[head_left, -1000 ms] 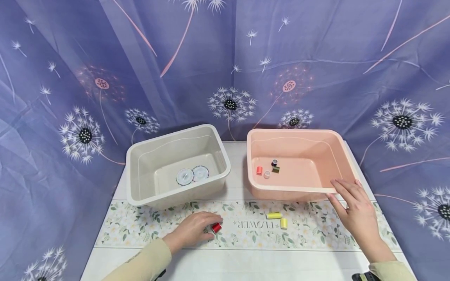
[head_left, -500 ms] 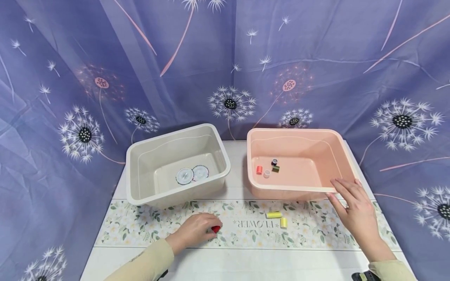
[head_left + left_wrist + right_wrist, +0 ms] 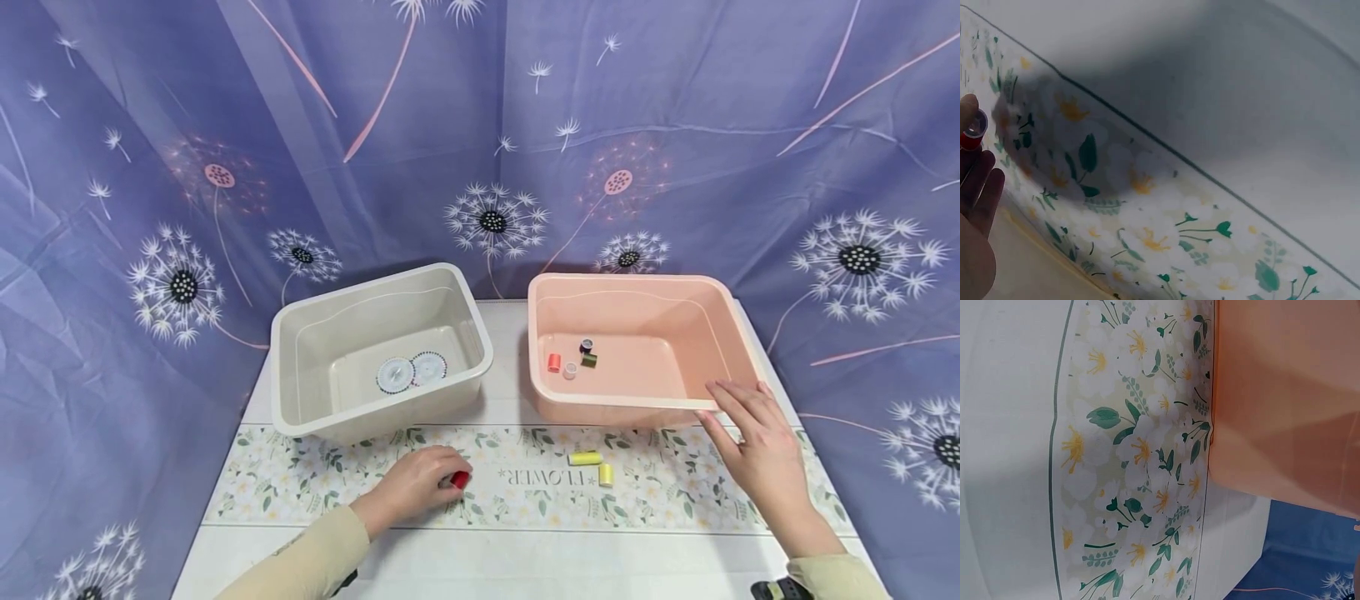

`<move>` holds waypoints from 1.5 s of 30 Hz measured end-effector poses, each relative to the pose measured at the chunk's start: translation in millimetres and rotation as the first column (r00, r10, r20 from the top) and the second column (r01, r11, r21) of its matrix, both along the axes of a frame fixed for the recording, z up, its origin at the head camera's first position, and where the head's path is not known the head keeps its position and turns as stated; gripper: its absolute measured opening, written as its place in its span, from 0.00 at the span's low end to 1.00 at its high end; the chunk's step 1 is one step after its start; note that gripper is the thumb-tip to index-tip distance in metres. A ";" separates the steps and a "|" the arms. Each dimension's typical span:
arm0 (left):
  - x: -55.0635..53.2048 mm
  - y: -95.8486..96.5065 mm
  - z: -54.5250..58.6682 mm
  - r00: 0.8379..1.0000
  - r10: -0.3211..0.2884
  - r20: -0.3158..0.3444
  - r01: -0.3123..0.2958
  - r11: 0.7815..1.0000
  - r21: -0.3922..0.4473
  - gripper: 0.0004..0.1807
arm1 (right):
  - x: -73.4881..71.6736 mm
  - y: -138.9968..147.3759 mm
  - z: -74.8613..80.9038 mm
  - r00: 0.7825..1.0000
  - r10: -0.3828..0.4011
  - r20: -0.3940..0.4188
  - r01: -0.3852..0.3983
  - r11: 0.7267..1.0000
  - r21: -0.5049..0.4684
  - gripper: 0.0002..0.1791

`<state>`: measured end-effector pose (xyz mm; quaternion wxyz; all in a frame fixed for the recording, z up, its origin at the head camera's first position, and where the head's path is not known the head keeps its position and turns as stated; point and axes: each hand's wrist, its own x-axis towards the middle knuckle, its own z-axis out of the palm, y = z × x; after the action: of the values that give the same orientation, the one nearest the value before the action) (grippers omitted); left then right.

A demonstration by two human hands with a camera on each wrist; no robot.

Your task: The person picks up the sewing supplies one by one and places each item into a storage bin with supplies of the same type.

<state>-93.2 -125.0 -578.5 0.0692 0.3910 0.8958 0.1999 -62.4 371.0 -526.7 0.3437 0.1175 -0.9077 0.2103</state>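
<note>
My left hand (image 3: pixel 422 482) pinches a red spool of thread (image 3: pixel 460 479) just above the floral band of the table. In the left wrist view the spool (image 3: pixel 974 130) shows its pale round end between thumb and fingers. My right hand (image 3: pixel 757 446) rests on the front right corner of the pink bin (image 3: pixel 637 403), fingers laid over the rim. Two yellow spools of thread (image 3: pixel 584 458) lie on the floral band before that bin. Inside it are a coral spool (image 3: pixel 553 362), a white spool (image 3: pixel 570 371), a dark spool (image 3: pixel 587 345) and an olive spool (image 3: pixel 589 361).
To the left stands a grey bin (image 3: pixel 375 419) with two round pin wheels (image 3: pixel 395 376) on its floor. A white table (image 3: pixel 540 558) with a printed floral band carries both bins. Behind and at the sides hangs a purple dandelion curtain (image 3: pixel 420 100).
The left hand's fingers have closed around the red spool, which was more exposed earlier, and the hand has risen very slightly. The right hand and both bins stay where they were.
</note>
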 end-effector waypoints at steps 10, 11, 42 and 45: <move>-5.5 6.4 20.4 1.000 0.002 -0.018 -0.001 0.998 0.064 0.17 | -0.1 -0.6 -1.8 1.000 -0.001 -0.007 0.001 1.000 -0.009 0.40; -6.3 7.1 23.1 1.000 0.001 -0.028 0.001 0.998 0.070 0.16 | 0.0 -0.7 -1.7 1.000 -0.001 -0.006 0.001 1.000 -0.009 0.40; -43.4 44.2 101.7 0.973 -0.047 -0.228 0.106 0.961 0.254 0.14 | 2.0 0.0 2.4 1.000 0.006 0.007 -0.006 1.000 0.019 0.38; -47.0 49.2 109.7 0.968 -0.049 -0.247 0.116 0.957 0.265 0.14 | 2.7 -0.3 3.1 1.000 0.008 0.008 -0.008 1.000 0.016 0.38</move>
<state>-140.2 -75.8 -468.8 -0.0857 0.4552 0.8435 0.2720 -59.7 370.6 -523.7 0.3381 0.1228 -0.9103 0.2049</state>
